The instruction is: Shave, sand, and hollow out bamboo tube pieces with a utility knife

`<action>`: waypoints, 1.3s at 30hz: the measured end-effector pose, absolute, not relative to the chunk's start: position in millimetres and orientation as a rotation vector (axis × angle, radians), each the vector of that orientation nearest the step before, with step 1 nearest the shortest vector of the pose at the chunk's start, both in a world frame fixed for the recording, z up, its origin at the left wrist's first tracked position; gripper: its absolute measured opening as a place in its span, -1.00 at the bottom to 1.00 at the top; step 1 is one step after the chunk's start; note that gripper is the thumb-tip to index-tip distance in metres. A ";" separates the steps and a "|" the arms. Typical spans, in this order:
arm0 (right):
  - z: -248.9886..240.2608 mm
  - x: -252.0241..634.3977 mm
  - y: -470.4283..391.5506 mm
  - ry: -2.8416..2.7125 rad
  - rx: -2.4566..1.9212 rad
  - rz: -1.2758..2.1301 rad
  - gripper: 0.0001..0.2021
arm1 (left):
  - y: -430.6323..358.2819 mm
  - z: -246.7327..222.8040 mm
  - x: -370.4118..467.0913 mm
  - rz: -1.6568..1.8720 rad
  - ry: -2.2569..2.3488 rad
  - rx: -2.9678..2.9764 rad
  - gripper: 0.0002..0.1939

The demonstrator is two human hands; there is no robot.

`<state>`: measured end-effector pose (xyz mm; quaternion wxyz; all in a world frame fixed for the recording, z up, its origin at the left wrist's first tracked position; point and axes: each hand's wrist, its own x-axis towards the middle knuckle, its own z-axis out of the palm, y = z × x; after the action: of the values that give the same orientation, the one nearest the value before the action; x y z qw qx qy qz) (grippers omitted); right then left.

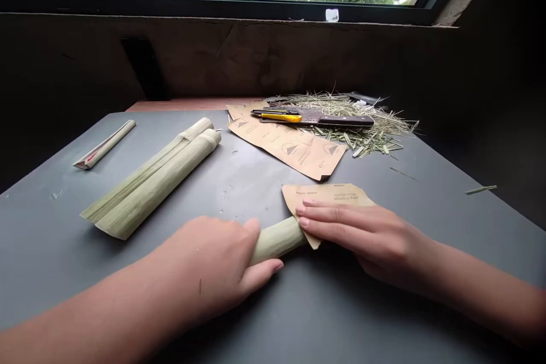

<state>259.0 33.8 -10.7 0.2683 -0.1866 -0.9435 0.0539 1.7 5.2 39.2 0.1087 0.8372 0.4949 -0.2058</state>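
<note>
Both hands work low over the grey table (239, 193) in the head view: the left hand (217, 259) is wrapped firmly round the near part of a pale green bamboo piece (279, 238), while the right hand (371, 233) holds a brown sheet of sandpaper (328, 193) against its far end, fingers laid across the paper and the thumb out of sight. That bamboo lies between the two hands, slanting up to the right, and whether it touches the table I cannot tell. If the left grip slackens under a hard stroke, the bamboo could twist or slide; if the paper bunches or rides up, bare fingertips may meet the bamboo's edge and catch a splinter. To the left, two larger bamboo pieces (162, 185) lie side by side, with a small split piece (106, 145) beyond them. Behind the hands, more printed sheets (290, 145) lie partly under a cleaver (346, 120) and a yellow cutter (281, 117), beside heaped shavings (384, 125); a careless long reach that way could nick a hand, should either blade be bare
</note>
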 end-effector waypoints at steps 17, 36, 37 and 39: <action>-5.7 265.1 22.0 -2.659 -0.550 0.222 -0.45 | 21.8 27.3 -19.1 -0.522 1.247 2.746 -0.62; -5.5 293.2 31.5 -2.423 -0.841 0.210 -0.41 | 17.1 25.3 -15.6 -0.279 1.514 2.448 -0.58; -4.5 292.1 33.6 -2.365 -0.892 0.186 -0.47 | 16.8 24.1 -14.2 -0.246 1.552 2.411 -0.57; -3.2 286.9 35.2 -2.301 -0.984 0.101 -0.59 | 16.6 22.4 -10.9 -0.224 1.595 2.364 -0.55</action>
<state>286.9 35.2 -3.2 0.3129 -0.3732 -0.8726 0.0381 -10.9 16.6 22.4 0.1399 0.8183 0.5521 -0.0774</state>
